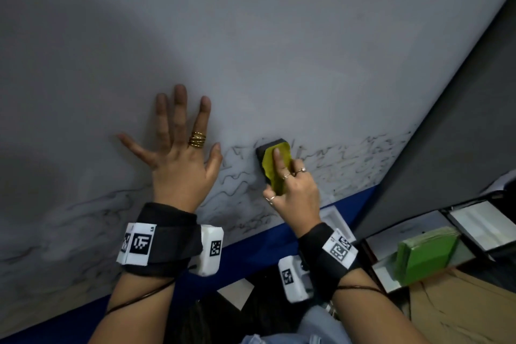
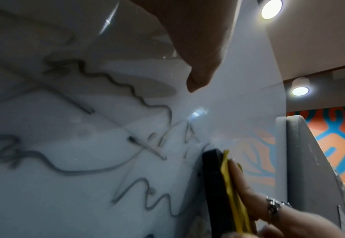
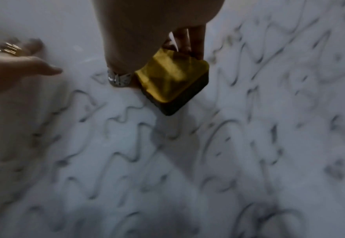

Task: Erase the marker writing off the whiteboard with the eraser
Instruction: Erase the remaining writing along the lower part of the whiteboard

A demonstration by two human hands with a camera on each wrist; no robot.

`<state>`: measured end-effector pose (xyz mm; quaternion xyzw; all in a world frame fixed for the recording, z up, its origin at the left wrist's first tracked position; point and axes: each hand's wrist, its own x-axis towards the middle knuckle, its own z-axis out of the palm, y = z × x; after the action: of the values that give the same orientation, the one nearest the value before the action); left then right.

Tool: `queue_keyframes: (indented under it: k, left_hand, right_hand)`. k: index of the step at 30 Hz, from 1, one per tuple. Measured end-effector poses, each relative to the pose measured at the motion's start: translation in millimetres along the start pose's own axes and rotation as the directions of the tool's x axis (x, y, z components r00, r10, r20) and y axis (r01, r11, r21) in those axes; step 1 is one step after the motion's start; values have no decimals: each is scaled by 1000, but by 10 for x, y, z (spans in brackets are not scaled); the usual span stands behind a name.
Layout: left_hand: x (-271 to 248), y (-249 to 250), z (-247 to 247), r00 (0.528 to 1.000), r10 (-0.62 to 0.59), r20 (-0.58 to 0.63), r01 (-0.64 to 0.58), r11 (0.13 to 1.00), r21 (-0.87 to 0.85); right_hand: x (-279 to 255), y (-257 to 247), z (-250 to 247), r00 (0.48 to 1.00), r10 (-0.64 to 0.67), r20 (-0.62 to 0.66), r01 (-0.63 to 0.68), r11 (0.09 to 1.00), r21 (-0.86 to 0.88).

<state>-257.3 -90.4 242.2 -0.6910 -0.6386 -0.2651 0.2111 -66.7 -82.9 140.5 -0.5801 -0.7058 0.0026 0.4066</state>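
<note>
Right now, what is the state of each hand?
Left hand: open, fingers spread flat on the whiteboard.
Right hand: holding the eraser against the whiteboard.

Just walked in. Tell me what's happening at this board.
A person is wiping marker writing off a whiteboard. The right hand presses a yellow-backed eraser flat against the board, in the scribbled band near its lower edge. The left hand rests open on the board beside it, fingers spread. The board is clean above; plenty of scribbles remain on both sides of the eraser.
</note>
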Motion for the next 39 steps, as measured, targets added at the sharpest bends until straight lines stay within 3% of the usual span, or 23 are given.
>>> queue_keyframes:
  k: [4,6,9,12,14,18,21,25,28,33,35,39]
  left_hand:
    - [-8,47,24,1000,-15,-17,14,999,-41]
    - [-14,84,43,999,-26,-37,24,997,-68]
    - [-5,122,65,997,-38,-60,33,996,-87]
    - [-12,103,93,996,-37,-86,30,996,-83]
    - [-7,70,99,996,-25,-82,19,997,-76]
    - [-5,52,101,997,-29,-67,25,997,-72]
    - [-4,77,129,995,-40,-91,33,996,-79]
    - [4,80,168,992,-48,-119,39,997,-71]
    - [7,83,142,994,-54,-94,48,997,-67]
    - [-10,89,118,995,-68,-74,64,997,-51]
    - [-2,103,123,994,-76,-82,73,996,-42]
    - [-7,116,134,993,-88,-82,86,996,-31]
  right_hand:
    - [27,357,-114,971,193,-139,-186,981,57]
    - [26,306,-115,955,264,-132,-249,961,122]
    - [-49,147,-64,992,120,-26,-117,989,88]
    - [-58,239,-139,998,35,53,-31,997,-68]
    - [-5,391,-240,999,52,16,-50,991,-126]
    - [162,451,-381,983,156,-96,-163,984,-74]
    - [155,229,-266,998,27,-50,-28,999,-21]
    - [-13,225,-146,984,-150,97,167,964,-208]
    - [93,488,-259,974,-221,43,224,932,-284]
    - [127,366,-180,976,-206,-72,192,967,-164]
    - [64,286,-86,978,-205,-38,200,973,-112]
    - [9,535,-159,984,-175,36,179,967,-182]
